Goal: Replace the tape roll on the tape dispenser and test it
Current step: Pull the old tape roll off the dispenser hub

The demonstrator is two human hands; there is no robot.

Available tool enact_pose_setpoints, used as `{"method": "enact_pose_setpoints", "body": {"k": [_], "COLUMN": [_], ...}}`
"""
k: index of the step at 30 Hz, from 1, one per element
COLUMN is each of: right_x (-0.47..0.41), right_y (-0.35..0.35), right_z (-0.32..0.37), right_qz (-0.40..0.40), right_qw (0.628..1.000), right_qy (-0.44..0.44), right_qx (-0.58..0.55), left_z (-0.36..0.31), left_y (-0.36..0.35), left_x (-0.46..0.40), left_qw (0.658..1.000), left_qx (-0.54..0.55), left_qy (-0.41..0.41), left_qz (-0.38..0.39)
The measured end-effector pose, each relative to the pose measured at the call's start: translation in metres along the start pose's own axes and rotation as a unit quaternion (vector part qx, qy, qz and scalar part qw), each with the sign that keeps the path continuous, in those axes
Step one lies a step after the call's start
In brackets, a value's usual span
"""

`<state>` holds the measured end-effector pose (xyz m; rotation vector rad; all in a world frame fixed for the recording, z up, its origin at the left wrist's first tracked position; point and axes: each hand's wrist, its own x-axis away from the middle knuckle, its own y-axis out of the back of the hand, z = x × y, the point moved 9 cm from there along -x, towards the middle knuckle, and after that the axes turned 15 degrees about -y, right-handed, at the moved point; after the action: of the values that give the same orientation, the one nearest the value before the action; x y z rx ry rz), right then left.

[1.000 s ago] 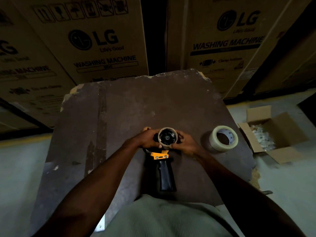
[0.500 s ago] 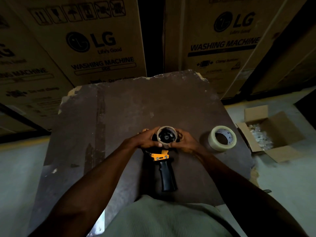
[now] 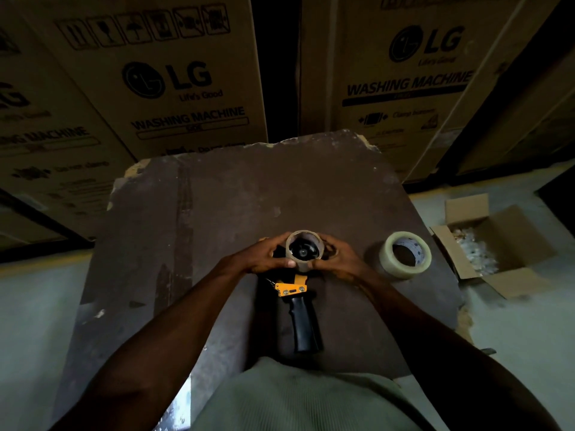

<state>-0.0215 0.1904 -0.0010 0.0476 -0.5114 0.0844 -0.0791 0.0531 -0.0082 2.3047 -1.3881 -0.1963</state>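
Looking down at the middle of the frame, I see both hands closed around the spent tape core, a brown cardboard ring that sits on the black hub of the tape dispenser. My left hand wraps the core from the left, fingers curled over its top edge and thumb pressed to its lower side. My right hand grips it from the right in the same way, fingers over the rim and thumb under it. I cannot tell whether the core is fully seated on the hub or partly lifted off it. The dispenser lies flat on the dark worn table, its yellow plate just below the hands and its black handle pointing toward the bottom of the frame. The new tape roll, pale and clear, rests on the table right of centre, near my right hand but not touching it. At the right edge an open cardboard box sits on the floor. Large printed washing machine cartons fill the top of the frame
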Motion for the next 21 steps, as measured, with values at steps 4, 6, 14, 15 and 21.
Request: {"method": "enact_pose_setpoints", "body": {"k": [4,6,14,15,21], "right_x": [0.003,0.003,0.007,0.009,0.04], "right_y": [0.002,0.006,0.017,0.018,0.019], "right_z": [0.003,0.002,0.011,0.012,0.039], "right_qz": [-0.011,-0.028,-0.073,-0.08,-0.112], "right_qw": [1.0,0.999,0.995,0.994,0.985], "right_qy": [0.014,0.03,0.051,0.057,0.098], "right_qx": [0.014,0.005,0.047,0.053,0.091], "left_z": [-0.002,-0.005,0.002,-0.002,-0.017], "left_y": [-0.001,-0.002,0.007,0.01,0.01], "left_x": [0.003,0.003,0.0,0.0,0.001], "left_qw": [1.0,0.999,0.995,0.994,0.992], "left_qx": [0.019,0.046,-0.089,-0.099,-0.093], "left_qy": [0.005,0.013,0.046,0.033,0.034], "left_qz": [0.008,0.007,-0.017,-0.034,-0.081]}}
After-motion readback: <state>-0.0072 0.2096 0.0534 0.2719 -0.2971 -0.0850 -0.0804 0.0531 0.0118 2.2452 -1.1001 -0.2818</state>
